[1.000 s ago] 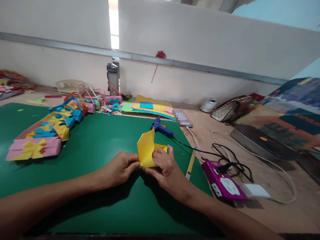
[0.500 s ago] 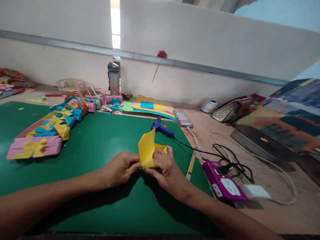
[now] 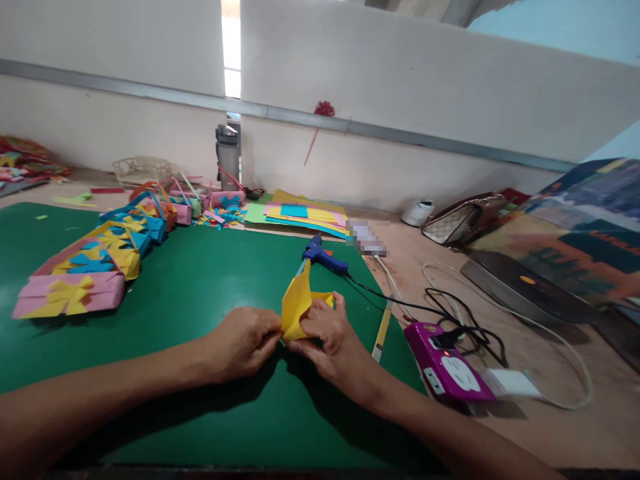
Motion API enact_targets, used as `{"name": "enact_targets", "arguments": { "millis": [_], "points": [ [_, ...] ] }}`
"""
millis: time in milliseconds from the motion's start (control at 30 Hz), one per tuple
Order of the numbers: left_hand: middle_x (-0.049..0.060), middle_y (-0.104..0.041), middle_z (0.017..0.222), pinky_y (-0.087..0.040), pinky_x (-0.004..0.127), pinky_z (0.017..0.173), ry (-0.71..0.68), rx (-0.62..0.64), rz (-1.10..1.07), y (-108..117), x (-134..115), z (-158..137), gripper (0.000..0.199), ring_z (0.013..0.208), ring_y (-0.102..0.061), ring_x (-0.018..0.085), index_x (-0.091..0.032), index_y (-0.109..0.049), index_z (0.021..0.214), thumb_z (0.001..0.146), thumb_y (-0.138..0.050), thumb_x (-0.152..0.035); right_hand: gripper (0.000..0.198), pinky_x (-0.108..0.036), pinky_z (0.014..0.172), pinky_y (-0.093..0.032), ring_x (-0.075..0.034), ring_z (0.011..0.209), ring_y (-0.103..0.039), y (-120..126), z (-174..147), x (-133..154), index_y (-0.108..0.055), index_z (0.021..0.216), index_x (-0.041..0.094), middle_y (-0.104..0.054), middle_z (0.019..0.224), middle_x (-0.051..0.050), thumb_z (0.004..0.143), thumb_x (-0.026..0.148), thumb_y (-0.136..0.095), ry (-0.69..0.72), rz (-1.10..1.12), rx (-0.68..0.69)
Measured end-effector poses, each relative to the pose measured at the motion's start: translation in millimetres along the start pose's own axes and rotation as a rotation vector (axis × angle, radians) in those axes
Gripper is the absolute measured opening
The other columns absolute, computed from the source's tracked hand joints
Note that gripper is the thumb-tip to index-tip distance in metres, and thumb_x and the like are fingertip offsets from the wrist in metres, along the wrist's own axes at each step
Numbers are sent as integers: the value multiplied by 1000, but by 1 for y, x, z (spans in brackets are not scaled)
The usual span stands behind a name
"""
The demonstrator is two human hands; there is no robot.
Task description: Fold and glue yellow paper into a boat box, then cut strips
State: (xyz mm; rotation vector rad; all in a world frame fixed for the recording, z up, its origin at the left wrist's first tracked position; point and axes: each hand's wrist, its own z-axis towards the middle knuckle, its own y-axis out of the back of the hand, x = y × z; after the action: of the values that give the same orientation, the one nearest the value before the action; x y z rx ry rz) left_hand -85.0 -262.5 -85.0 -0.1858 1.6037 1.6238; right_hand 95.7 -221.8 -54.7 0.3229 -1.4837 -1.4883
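Note:
A folded piece of yellow paper is held between my two hands above the green mat. My left hand pinches its lower left edge, thumb and fingers pressed together. Around its right side closes my right hand, with fingers partly inside the fold and the thumb underneath. One flap of the paper stands up to a point. Just beyond it lies a blue glue gun, its black cord running right. A yellow utility knife rests on the mat to the right of my right hand.
Finished paper baskets with bows stand in a row at the left. Coloured paper sheets and cut scraps lie at the back, near a grey bottle. At the right are a purple power strip, cables and a handbag.
The upright yellow flap has turned and looks narrower. My left hand has rolled slightly, its knuckles now more on top. My right hand keeps nearly the same place.

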Motion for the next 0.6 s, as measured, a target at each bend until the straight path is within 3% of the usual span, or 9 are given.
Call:
{"name": "enact_targets", "arguments": {
  "millis": [233,467,600],
  "points": [
    [1,-56,67,-37,21,60,22,-2,-16,3,-3,1,19,60,-48,11,-14,-58,72,79,-41,-11,21,-44,91,-18,-16,81,-53,2,0,2,-53,60,16,-62,72,1,79,19,-62,59,-26,-57],
    [-2,-47,62,-32,21,56,16,-18,-105,5,-2,1,21,56,-40,10,-14,-56,71,82,-38,-14,19,-43,92,-18,-16,84,-54,5,0,2,-50,63,17,-61,77,2,76,16,-65,-6,21,-38],
    [-2,-50,65,-32,21,56,22,-61,-134,7,-2,1,22,58,-41,10,-14,-57,77,85,-37,-17,15,-44,94,-18,-16,84,-55,6,1,2,-52,66,18,-61,79,2,78,16,-62,4,34,-31]
  ]
}}
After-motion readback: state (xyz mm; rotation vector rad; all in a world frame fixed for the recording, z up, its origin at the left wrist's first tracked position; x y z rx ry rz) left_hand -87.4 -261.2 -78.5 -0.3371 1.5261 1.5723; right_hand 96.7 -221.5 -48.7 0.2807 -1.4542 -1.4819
